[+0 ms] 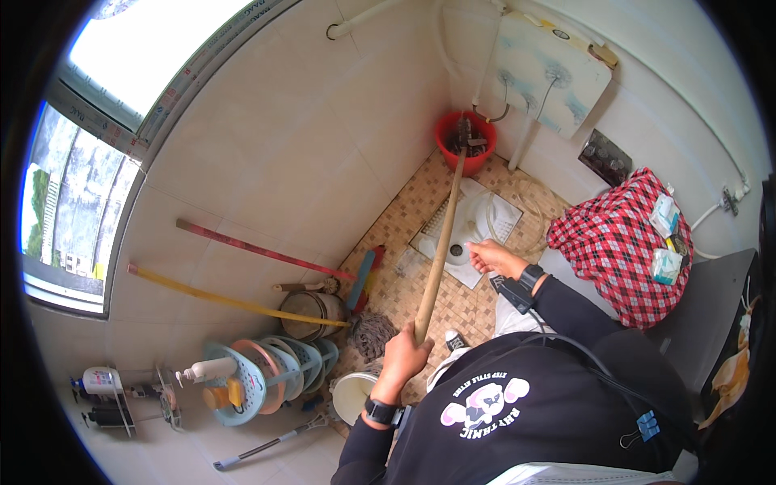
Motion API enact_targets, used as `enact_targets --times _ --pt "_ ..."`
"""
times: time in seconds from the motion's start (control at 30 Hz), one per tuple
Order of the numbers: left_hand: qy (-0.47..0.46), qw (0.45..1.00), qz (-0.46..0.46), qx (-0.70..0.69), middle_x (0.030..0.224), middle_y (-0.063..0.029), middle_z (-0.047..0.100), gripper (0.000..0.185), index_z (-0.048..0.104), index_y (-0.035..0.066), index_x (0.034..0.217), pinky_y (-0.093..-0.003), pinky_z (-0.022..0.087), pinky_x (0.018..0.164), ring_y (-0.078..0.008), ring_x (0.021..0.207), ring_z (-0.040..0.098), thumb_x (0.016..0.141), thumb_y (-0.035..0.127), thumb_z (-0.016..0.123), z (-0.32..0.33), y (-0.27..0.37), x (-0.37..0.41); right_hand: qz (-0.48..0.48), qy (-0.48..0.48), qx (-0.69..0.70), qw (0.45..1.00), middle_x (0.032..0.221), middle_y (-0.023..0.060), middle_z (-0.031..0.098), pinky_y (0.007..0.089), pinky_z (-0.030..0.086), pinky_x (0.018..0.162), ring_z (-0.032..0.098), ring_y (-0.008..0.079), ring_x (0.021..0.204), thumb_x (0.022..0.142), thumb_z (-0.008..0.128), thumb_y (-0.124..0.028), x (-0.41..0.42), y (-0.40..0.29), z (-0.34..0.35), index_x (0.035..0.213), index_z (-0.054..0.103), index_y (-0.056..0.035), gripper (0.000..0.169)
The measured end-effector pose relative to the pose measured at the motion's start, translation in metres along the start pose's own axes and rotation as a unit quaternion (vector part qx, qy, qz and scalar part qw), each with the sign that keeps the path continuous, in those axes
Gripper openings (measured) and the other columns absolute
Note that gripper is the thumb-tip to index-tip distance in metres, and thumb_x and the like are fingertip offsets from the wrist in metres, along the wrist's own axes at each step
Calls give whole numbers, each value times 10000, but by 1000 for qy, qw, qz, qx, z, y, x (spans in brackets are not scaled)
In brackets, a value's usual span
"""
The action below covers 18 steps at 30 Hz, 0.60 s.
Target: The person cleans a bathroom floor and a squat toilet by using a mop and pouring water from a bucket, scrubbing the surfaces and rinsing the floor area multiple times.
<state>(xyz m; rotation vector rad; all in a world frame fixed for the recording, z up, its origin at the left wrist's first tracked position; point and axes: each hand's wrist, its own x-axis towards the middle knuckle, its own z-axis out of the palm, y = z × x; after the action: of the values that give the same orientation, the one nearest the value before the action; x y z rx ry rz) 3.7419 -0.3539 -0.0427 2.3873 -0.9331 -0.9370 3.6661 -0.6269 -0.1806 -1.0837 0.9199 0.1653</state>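
My left hand [405,357] is closed around the near end of a long wooden pole [444,242]. The pole slants away from me above the white squat toilet [506,209], and its far end reaches into a red plastic bucket [445,154], where dark, grimy material shows. What the pole's far end carries cannot be told clearly. My right hand [490,257] is raised above the toilet pan, to the right of the pole and apart from it. Its fingers are curled, and whether they pinch something small is not visible.
Left of me are a grey string mop [371,336], a blue-headed broom [362,280], a metal bucket [303,315], a white bucket [351,397] and stacked blue basins [233,409]. To the right, a red checked cloth [612,242] covers an appliance. A clear hose [539,212] loops beside the toilet.
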Motion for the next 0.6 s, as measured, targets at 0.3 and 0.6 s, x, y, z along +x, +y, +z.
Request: enact_targets --times 0.3,0.6 --pt "-92 981 -159 -64 630 -38 542 464 481 10 1120 -232 417 466 -76 523 503 712 169 636 -115 150 45 7 -47 224 973 851 124 497 352 455 517 521 208 679 742 580 -446 162 -108 -22 1080 387 -52 554" --pt "-92 977 -173 80 802 -222 586 540 461 44 1135 -398 457 688 -358 780 572 668 251 637 -80 203 112 56 75 258 962 674 129 471 428 436 444 478 253 521 687 504 -41 232 -108 -64 828 485 26 157"
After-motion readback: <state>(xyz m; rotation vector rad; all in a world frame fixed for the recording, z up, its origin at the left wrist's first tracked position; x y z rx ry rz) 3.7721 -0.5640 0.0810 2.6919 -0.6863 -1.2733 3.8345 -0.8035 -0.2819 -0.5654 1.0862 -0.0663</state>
